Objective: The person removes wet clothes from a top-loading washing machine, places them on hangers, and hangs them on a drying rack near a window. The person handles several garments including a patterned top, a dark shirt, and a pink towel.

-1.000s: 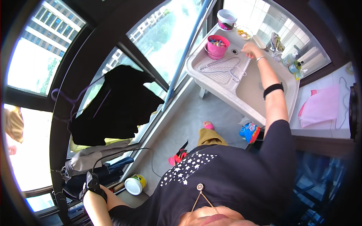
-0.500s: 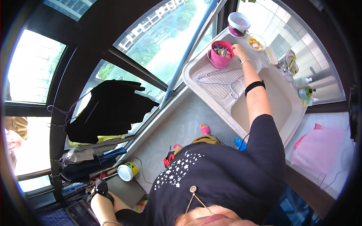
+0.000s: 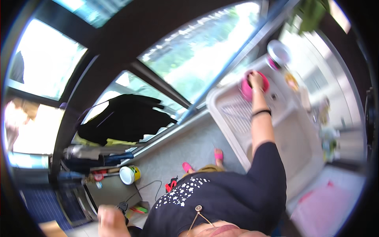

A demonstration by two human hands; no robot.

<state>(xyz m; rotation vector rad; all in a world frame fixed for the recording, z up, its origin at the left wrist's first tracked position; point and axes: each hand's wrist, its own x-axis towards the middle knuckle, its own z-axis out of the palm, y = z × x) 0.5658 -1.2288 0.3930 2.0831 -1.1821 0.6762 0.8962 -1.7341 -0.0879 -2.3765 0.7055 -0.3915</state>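
We stand before a pale sink point(image 3: 296, 138) at the right, its ridged drainboard point(image 3: 237, 122) on the left. Across from it, at the left, we see a black garment point(image 3: 126, 118) hanging by the windows point(image 3: 193, 67). On a white worktop point(image 3: 347, 181) at the near right lies our pink cloth point(image 3: 319, 205). Our pink bucket point(image 3: 247, 93) stands in the far left part of the sink; beyond it, on the far rim, we have a white-and-pink tub point(image 3: 278, 52). Our right hand point(image 3: 256, 79) reaches into the bucket's mouth; its fingers are partly hidden and blurred, so we cannot tell whether they grip anything. Our left hand point(image 3: 111, 219), at the near left and well apart from the sink, is too blurred for us to tell if it is open or closed. We wear 2 pink slippers point(image 3: 187, 167) on the grey floor point(image 3: 197, 138).
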